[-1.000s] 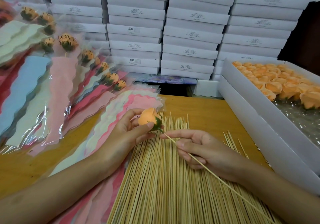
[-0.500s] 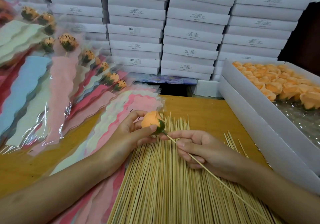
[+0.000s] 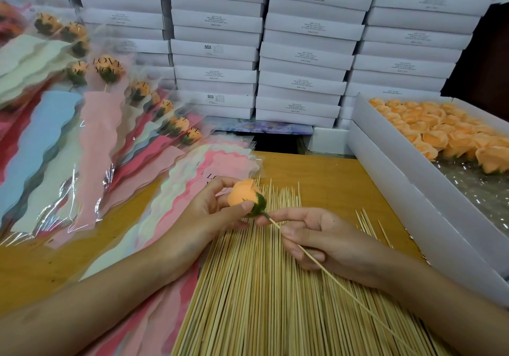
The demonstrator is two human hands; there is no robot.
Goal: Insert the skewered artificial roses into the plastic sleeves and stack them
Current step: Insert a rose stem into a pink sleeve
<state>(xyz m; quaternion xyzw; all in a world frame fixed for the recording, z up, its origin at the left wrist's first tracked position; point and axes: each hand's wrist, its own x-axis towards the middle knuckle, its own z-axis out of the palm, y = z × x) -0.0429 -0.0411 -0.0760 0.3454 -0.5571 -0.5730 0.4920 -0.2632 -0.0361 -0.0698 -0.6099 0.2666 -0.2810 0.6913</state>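
Down at the table's (image 3: 330, 179) front edge lies a bed of loose skewers (image 3: 261, 300). Above it the right hand (image 3: 316, 240) pinches one skewer (image 3: 330, 275), curled snug round it, tip at the green base of the rose (image 3: 243, 197). The left hand (image 3: 209, 218) grips that orange head, thumb clamped on. Push crooked and the point could burst out sideways or jab that thumb! Empty sleeves (image 3: 192, 179) wait beyond on the left, with filled sleeves (image 3: 110, 113) stacked toward the far-left corner.

wooden table (image 3: 330, 179) — skewers (image 3: 261, 286), sleeves (image 3: 176, 190), tray (image 3: 413, 204); boxes (image 3: 303, 52) behind, perhaps on it.
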